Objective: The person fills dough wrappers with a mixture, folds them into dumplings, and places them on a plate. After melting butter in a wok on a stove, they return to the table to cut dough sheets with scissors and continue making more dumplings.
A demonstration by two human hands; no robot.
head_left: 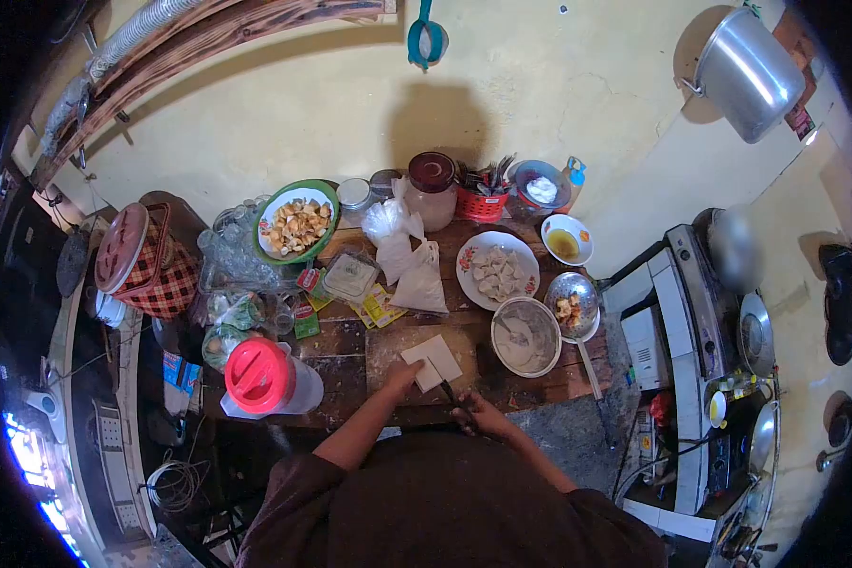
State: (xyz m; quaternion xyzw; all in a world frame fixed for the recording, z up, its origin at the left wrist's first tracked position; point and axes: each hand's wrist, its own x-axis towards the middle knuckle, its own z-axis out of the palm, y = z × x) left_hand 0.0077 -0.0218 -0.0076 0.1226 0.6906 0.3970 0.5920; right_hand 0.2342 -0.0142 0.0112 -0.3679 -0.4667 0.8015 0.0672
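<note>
Two bare hands, lower centre of the frame: the left hand (404, 373), nearer, touches the left corner of the pale square sheets (445, 354), its grip unclear; the right hand (483, 417), below right, grasps a knife (448, 388) slanting up-left across them.

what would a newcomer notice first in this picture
Probably the bright pink-lidded pitcher at the near left of the wooden table, its color standing out against the brown wood. Next, perhaps, the green-rimmed bowl of browned pieces farther back on the left, and the big metal pot hanging high on the wall at the upper right.
</note>
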